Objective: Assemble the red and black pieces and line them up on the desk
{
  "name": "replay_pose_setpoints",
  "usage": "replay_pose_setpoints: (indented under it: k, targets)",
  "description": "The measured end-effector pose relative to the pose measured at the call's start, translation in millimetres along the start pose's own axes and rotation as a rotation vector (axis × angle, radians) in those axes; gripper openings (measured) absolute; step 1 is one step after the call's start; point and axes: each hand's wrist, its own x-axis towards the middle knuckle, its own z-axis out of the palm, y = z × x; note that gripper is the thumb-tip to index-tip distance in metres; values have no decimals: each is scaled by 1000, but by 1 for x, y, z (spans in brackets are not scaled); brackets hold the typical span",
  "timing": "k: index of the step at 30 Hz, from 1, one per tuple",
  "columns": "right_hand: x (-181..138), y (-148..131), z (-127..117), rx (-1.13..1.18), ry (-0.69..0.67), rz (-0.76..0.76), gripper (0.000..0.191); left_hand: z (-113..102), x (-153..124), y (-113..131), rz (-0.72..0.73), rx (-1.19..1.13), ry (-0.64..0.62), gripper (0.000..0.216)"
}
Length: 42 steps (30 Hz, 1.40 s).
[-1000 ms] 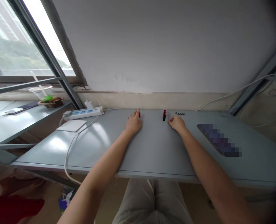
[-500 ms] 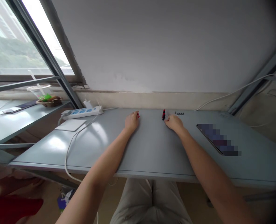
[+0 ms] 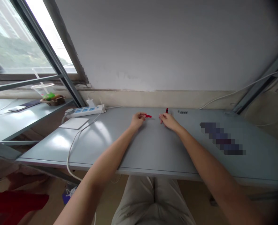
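My left hand (image 3: 138, 119) rests near the far edge of the grey table (image 3: 139, 150), its fingers pinched on a small red piece (image 3: 148, 116) that sticks out to the right. My right hand (image 3: 168, 120) lies a little to the right, fingers curled, and I cannot make out whether it holds anything. Just beyond it stands a small red and black piece (image 3: 167, 110). A row of tiny dark parts (image 3: 182, 112) lies further right near the wall.
A white power strip (image 3: 84, 111) with a cable running off the front edge sits at the left, with a white pad (image 3: 73, 123) beside it. A dark flat object (image 3: 222, 139) lies on the right. A side table with a plastic cup (image 3: 43, 91) stands at the left.
My left hand has closed on the red piece and brought it toward the middle. My right hand moved left, away from the red and black piece, toward the left hand.
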Motion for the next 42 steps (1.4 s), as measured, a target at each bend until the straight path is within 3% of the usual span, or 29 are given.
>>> replay_pose_setpoints:
  k: [10, 16, 25, 36, 42]
  targets:
    - [-1, -3, 12, 246, -63, 24, 31, 7, -10, 13, -45, -86, -78, 15]
    - [-5, -8, 9, 262, -98, 5, 25, 10, -13, 13, -40, -93, -95, 15]
    - [-2, 0, 9, 254, -43, -16, 12, 11, -10, 11, -73, -90, -69, 13]
    - [-5, -4, 5, -102, 25, -139, 17, 12, -11, 8, -48, -105, -78, 13]
    - [-3, -4, 6, -169, 59, -219, 15, 13, -9, 4, -25, -118, -144, 21]
